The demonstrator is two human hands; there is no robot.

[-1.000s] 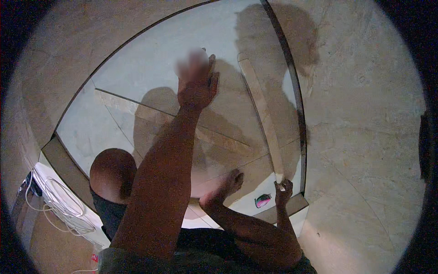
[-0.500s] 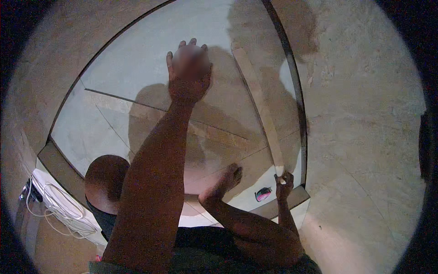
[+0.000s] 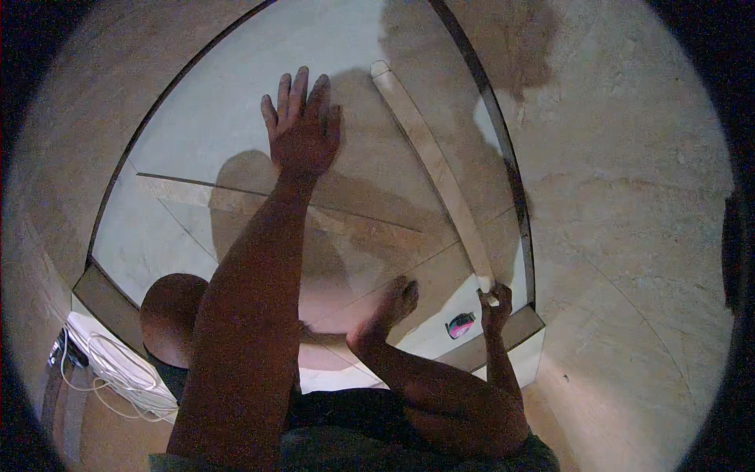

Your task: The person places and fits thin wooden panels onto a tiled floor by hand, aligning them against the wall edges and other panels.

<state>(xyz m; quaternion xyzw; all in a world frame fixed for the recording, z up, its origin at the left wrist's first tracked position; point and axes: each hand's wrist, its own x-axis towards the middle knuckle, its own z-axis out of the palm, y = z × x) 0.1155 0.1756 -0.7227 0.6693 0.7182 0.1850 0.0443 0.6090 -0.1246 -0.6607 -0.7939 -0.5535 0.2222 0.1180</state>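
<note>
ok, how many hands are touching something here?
2. The left hand lies flat, fingers spread, on the pale slab up top. The right hand grips the near end of the long strip at lower right. No other person's hands show.

One long stone strip (image 3: 436, 169), one pink object (image 3: 461, 324), two hands (image 3: 303, 130)

Small pink object (image 3: 461, 324) near right hand (image 3: 495, 300) too small to identify; forearm hides the knee (image 3: 169, 315) partly.
</note>
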